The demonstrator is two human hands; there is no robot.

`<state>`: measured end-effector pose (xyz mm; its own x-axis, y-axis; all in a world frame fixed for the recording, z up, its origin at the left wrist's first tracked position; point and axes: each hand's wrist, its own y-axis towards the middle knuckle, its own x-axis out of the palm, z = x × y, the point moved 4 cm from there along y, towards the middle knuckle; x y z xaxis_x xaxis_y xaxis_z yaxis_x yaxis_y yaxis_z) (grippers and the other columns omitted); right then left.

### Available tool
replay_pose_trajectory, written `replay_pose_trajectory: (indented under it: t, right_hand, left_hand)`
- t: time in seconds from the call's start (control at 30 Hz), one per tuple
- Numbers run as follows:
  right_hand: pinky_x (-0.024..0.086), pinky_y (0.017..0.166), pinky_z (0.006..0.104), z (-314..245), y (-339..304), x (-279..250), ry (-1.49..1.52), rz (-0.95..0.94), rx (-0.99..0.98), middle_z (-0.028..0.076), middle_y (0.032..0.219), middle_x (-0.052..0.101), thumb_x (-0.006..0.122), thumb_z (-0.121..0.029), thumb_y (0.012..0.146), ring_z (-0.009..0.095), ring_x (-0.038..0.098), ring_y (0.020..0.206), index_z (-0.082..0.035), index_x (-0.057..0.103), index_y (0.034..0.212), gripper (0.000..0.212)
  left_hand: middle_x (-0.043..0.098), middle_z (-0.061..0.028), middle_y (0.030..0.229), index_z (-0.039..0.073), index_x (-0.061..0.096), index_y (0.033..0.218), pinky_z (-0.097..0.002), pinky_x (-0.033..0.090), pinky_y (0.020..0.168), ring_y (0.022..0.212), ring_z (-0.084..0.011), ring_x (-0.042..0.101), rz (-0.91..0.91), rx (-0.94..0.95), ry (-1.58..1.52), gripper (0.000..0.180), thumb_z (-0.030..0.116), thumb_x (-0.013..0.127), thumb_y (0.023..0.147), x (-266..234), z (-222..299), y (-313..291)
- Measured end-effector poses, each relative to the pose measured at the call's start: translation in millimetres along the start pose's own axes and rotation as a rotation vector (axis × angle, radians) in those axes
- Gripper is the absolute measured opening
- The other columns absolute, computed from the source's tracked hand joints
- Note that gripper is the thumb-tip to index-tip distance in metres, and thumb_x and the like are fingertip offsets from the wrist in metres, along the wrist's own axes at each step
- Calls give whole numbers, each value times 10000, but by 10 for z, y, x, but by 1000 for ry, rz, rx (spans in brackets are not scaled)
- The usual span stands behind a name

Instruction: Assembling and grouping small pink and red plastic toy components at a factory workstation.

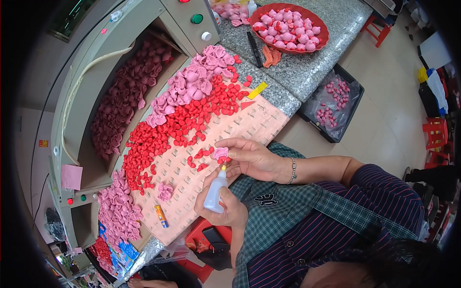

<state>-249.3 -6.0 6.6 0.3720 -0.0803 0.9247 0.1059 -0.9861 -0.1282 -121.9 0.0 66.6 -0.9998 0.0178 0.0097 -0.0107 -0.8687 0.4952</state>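
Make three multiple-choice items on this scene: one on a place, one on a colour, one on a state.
1. Where does the red bowl of pink pieces stand?
A. on the floor
B. on the grey stone counter
C. on the person's lap

2. What colour is the small piece pinched in the fingers of the right hand?
A. pink
B. green
C. blue

3. How does the left hand hold the squeeze bottle?
A. lying flat
B. tip pointing down
C. tip pointing up

Answers:
1 B, since speckled stone shows all around the bowl.
2 A, since the piece matches the pink heaps.
3 C, since the yellow nozzle points up, just under the piece.
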Motion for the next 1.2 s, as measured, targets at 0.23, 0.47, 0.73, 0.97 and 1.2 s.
replay_pose_trajectory:
  t: [0.23,0.47,0.73,0.97,1.2]
  right_hand:
    - [603,836,347,-4,-5,11,-6,3,-1,62,1111,659,549,-122,1013,171,676,974,-55,497,1397,393]
    - [605,852,359,-16,8,5,8,1,3,71,1166,649,547,-124,1014,183,678,994,-54,494,1397,392]
    - [520,1008,470,31,10,9,27,-54,23,124,1306,603,532,-169,1029,277,627,1170,-56,455,1428,422]
    - [492,1046,517,34,30,20,7,-72,19,157,1328,587,530,-168,1029,317,594,1225,-47,456,1422,418]
    - [503,1037,496,26,20,31,-20,-68,30,165,1332,573,518,-154,1033,322,600,1214,-28,453,1417,410]
  left_hand:
    - [563,-351,1152,-45,366,1165,-483,563,897,1019,-399,652,0,5,31,296,14,565,954,-15,8,1]
    - [566,-349,1150,-47,365,1164,-483,558,911,1026,-391,650,-25,-20,8,299,11,567,952,17,47,27]
    - [622,-278,1098,-47,437,1150,-428,557,894,1017,-333,647,158,-120,-53,381,231,625,969,-40,-65,30]
    - [607,-263,1143,-43,460,1159,-426,565,899,1033,-333,644,232,-243,-111,517,374,676,942,-106,-157,33]
    - [608,-255,1147,-42,464,1166,-431,551,923,1055,-330,635,233,-263,-129,529,384,681,938,-91,-161,41]
